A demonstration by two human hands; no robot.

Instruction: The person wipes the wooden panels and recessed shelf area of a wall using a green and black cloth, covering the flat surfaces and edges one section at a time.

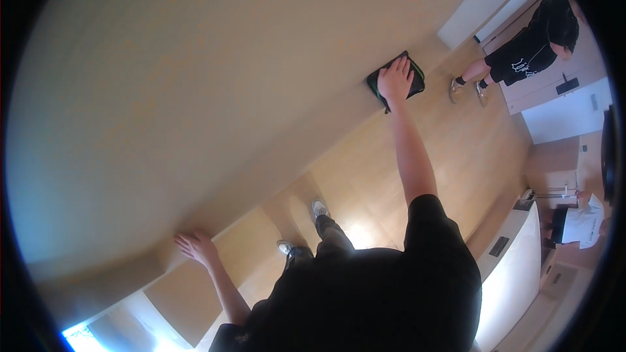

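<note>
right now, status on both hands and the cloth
Right hand flat on dark cloth, pressed to the beige wall. Left hand braced on wall's edge. Nothing in the way.

beige tabletop, wooden floor, white cabinet

A broad pale tabletop bears a dark green cloth near its edge.

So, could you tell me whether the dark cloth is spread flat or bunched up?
Spread flat: the cloth lies under the right hand on the tabletop.
</note>
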